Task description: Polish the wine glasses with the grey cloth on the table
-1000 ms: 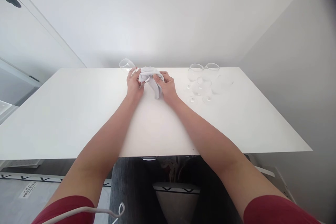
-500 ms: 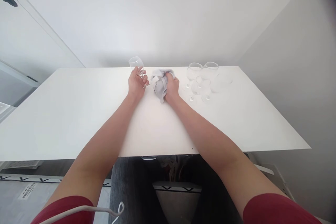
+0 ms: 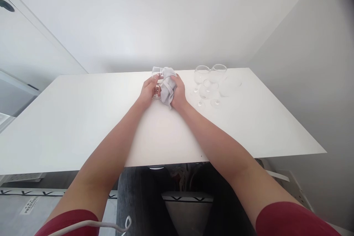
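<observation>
My left hand (image 3: 148, 91) grips a clear stemmed wine glass (image 3: 156, 74) above the far middle of the white table (image 3: 83, 118). The glass stands roughly upright, its bowl at the top. My right hand (image 3: 179, 92) clutches a bunched light grey cloth (image 3: 167, 84) and presses it against the right side of the glass bowl. The cloth hides part of the bowl and the stem sits behind my left fingers.
Several clear stemmed glasses (image 3: 210, 81) stand in a group on the table to the right of my hands. A white wall runs behind the table's far edge. A white cabinet (image 3: 16, 44) stands at the left. Below the near edge is a dark chair (image 3: 155, 199).
The glass was held out to the left, apart from the cloth; now my left hand has brought it upright against the cloth in my right hand.
</observation>
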Tool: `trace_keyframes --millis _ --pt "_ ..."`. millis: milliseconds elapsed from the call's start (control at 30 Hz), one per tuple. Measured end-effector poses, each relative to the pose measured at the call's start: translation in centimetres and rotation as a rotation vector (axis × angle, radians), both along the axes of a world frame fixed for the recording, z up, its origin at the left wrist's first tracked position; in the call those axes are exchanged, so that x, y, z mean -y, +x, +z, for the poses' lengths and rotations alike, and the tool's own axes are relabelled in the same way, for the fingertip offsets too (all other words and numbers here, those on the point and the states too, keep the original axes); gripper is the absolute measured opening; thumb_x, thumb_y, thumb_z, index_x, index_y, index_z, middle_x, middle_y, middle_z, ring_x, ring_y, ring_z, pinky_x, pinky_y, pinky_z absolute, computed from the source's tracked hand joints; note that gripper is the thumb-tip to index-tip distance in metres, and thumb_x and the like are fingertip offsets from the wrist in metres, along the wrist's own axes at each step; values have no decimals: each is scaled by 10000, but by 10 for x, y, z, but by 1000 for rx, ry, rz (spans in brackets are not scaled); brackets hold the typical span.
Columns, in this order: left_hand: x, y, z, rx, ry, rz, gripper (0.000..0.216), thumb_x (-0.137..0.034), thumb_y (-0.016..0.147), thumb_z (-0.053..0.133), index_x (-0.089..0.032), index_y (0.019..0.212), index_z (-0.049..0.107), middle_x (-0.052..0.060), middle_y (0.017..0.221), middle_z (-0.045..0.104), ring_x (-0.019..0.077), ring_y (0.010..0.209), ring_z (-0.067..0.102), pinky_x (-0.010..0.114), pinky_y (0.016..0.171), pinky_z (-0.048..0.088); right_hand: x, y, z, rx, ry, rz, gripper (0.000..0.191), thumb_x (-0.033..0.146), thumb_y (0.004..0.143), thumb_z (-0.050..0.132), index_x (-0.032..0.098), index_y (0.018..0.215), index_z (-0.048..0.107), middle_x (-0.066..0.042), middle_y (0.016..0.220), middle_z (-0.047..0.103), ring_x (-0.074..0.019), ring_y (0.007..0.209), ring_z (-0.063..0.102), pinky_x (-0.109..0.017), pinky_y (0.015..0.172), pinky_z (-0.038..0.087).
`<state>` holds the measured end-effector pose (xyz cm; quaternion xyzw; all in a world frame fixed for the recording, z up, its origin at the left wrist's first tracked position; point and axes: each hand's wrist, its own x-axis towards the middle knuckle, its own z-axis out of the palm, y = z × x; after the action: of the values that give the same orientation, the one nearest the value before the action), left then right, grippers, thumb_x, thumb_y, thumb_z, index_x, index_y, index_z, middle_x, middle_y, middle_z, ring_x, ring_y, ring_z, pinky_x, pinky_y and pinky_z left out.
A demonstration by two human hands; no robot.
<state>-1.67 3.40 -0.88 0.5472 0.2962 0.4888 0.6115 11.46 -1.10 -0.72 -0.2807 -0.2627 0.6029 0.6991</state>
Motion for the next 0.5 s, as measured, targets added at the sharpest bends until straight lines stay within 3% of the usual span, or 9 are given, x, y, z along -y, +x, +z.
trace_keyframes --millis 100,267,400,500 --pt "0 0 2 33 -64 6 472 -640 900 721 -186 1027 718 11 695 626 117 486 543 250 447 449 0 1 0 39 58 17 447 686 872 671 260 947 556 8 718 628 -239 760 690 -381 634 618" --pt "6 2 3 -1 -61 -28 451 -599 822 835 -178 927 712 32 729 648 125 521 591 243 435 453 -5 -1 -3 170 149 -216 505 602 755 850 297 1047 573 28 920 680 -172 835 698 -318 715 630" --pt "10 1 2 -132 49 -160 532 -682 831 787 -178 732 647 30 601 616 118 452 550 251 427 420 0 -3 2 208 130 -147 578 659 752 847 305 1117 571 27 919 691 -165 774 702 -299 627 631" --pt "12 -1 4 -135 40 -231 547 -717 843 752 -180 783 665 18 574 602 105 415 515 251 421 402 2 2 4 227 105 -116 612 753 739 806 274 1052 591 14 866 698 -170 717 695 -322 606 643"
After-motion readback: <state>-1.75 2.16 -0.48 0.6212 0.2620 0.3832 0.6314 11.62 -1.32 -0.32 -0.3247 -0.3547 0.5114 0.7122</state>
